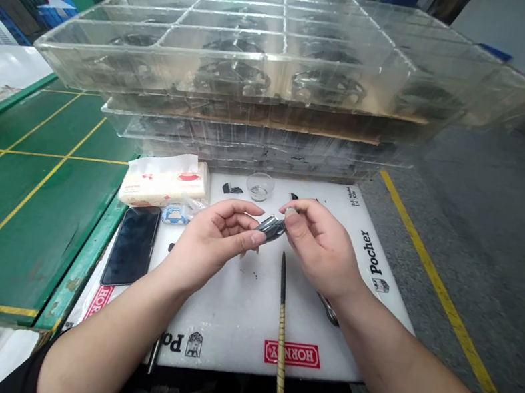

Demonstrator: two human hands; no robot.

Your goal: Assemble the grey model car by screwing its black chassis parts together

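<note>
A small, shiny dark-grey plastic part (271, 226) is held above the middle of the white board. My left hand (217, 236) grips its left end between thumb and fingers. At the part's right end, my right hand (323, 249) is closed in a pinch, its fingertips touching or very near the part. What sits between those right fingertips is hidden. Below the hands lies a thin dark-tipped tool with a yellow wrapped handle (283, 339). Behind them stand a small clear cup (260, 186) and a little dark part (232, 189).
Stacked clear compartment trays (220, 91) holding dark parts rise behind the white board (236, 348). On the left are a tissue pack (166, 183), a phone (132, 246) and a green table (8, 226). Metal tweezers or scissors (328, 308) lie partly under my right forearm. People sit far back.
</note>
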